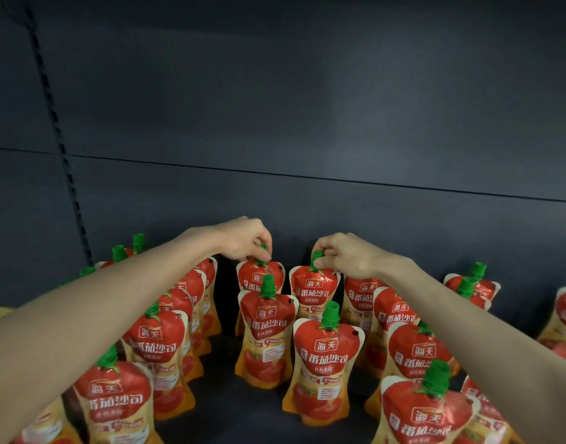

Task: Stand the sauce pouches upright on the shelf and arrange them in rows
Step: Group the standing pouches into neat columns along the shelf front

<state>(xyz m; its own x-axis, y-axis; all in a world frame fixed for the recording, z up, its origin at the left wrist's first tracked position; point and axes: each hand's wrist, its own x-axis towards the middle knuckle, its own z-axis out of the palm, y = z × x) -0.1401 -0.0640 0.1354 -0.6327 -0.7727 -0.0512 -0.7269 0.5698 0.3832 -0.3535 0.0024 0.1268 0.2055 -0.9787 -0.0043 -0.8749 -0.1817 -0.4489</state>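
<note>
Pinched from above
Left hand (246,240) fingers pinch the left pouch (252,274) by its cap; right hand (342,254) fingers, the right pouch (313,291) (both pouches upright).

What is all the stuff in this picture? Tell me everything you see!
sauce pouches: about twenty, some hidden by the arms, red and orange with green caps, standing in rows on the shelf
shelf: one, dark grey, under the pouches
back panel: one, dark grey, behind the shelf
slotted strip: one, black, upper left on the panel
left hand: one, bare, fingers pinching the cap of the rear centre pouch
right hand: one, bare, fingers pinching the cap of the neighbouring pouch
</note>
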